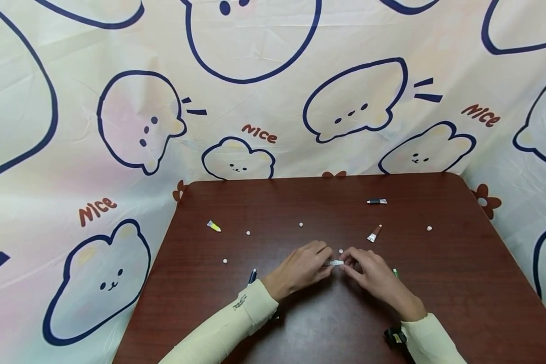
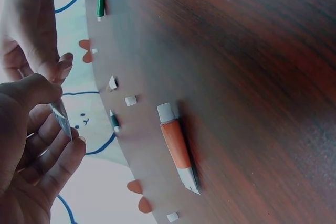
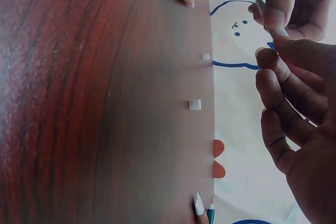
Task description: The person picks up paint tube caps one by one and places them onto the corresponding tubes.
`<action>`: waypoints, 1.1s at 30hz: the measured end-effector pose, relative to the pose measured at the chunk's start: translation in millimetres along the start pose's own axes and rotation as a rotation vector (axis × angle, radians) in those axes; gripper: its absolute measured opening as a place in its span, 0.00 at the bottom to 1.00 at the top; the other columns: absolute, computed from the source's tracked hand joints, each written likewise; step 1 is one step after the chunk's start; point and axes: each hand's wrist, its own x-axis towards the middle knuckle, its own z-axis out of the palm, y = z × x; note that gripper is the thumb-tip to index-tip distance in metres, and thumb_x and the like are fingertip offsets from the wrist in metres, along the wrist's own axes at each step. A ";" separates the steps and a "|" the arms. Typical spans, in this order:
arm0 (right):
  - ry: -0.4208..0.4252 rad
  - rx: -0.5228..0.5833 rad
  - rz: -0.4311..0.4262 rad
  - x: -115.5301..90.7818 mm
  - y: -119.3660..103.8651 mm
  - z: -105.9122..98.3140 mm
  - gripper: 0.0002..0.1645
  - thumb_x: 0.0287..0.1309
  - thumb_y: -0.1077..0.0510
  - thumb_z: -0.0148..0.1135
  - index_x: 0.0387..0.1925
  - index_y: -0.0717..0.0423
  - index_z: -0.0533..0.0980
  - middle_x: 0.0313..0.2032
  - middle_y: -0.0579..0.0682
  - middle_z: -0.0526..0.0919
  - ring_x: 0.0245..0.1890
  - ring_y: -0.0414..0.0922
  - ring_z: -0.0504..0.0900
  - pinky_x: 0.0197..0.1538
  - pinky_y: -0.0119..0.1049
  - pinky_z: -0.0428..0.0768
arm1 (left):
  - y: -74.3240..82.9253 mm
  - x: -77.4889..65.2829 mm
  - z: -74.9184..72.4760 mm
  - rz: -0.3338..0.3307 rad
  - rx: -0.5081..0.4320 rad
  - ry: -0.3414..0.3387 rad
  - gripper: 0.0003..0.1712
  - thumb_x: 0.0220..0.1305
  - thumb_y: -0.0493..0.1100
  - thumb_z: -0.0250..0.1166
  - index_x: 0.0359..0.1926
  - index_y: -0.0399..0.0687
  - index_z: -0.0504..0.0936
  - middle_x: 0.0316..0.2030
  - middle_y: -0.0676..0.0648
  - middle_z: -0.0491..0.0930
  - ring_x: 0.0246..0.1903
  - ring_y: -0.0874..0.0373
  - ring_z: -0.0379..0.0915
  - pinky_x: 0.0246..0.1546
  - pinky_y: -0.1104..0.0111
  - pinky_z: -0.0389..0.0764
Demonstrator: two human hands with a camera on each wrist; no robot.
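Observation:
A small silvery paint tube is held level above the table between both hands. My left hand grips its body, thumb on top, and the flat crimped end shows past the thumb in the left wrist view. My right hand pinches the white tip at the other end between thumb and forefinger. In the right wrist view, its remaining fingers are loosely bent. Just beyond the fingertips lies a loose white cap. Close to the right hand is a green tube, partly hidden.
On the brown table lie a yellow tube, a dark tube, a brown tube and a blue tube by the left sleeve. An orange tube shows in the left wrist view. Several white caps are scattered around.

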 end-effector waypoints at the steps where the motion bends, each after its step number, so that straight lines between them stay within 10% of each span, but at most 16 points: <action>1: 0.002 -0.011 0.000 0.0 -0.3 -0.1 0.15 0.62 0.62 0.79 0.42 0.43 0.82 0.33 0.31 0.84 0.35 0.29 0.79 0.40 0.34 0.77 | 0.0 0.0 -0.2 0.000 0.002 0.001 0.07 0.74 0.46 0.72 0.45 0.52 0.83 0.42 0.54 0.82 0.42 0.63 0.79 0.43 0.74 0.84; 15: -0.090 0.004 0.092 1.3 -0.1 -1.1 0.03 0.77 0.53 0.67 0.42 0.42 0.83 0.31 0.29 0.80 0.31 0.30 0.70 0.40 0.33 0.70 | -1.1 0.8 -2.1 0.014 0.000 0.018 0.07 0.74 0.46 0.72 0.47 0.51 0.84 0.43 0.54 0.82 0.43 0.64 0.79 0.44 0.74 0.84; 33: 0.066 -0.067 -0.097 3.3 1.3 1.5 0.14 0.61 0.62 0.79 0.42 0.45 0.83 0.36 0.33 0.86 0.33 0.29 0.75 0.41 0.35 0.73 | -1.4 0.8 -3.2 0.014 0.002 0.038 0.08 0.72 0.45 0.74 0.46 0.50 0.84 0.41 0.54 0.82 0.40 0.62 0.79 0.43 0.75 0.83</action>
